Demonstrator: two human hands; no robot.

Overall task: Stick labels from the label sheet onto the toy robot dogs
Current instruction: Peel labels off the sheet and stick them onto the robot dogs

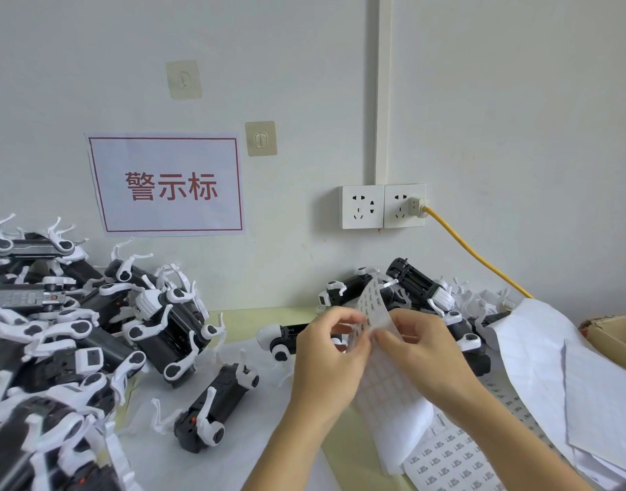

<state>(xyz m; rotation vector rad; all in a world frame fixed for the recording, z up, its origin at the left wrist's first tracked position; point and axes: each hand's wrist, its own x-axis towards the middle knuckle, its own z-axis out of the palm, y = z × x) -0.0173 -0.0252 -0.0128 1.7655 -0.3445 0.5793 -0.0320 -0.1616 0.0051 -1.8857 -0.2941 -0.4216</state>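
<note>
Both hands, left (331, 352) and right (412, 343), pinched the raised sheet (373, 310) above the dogs (216, 405) (label edge hidden), so a hasty peel might have torn or creased a label.

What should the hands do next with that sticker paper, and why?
Probably peel one label free. Both the left hand and right hand pinch the curled label sheet above the table, fingertips meeting at its edge, and no label looks lifted clear yet. The nearest toy robot dog lies unheld, waiting for it.
</note>
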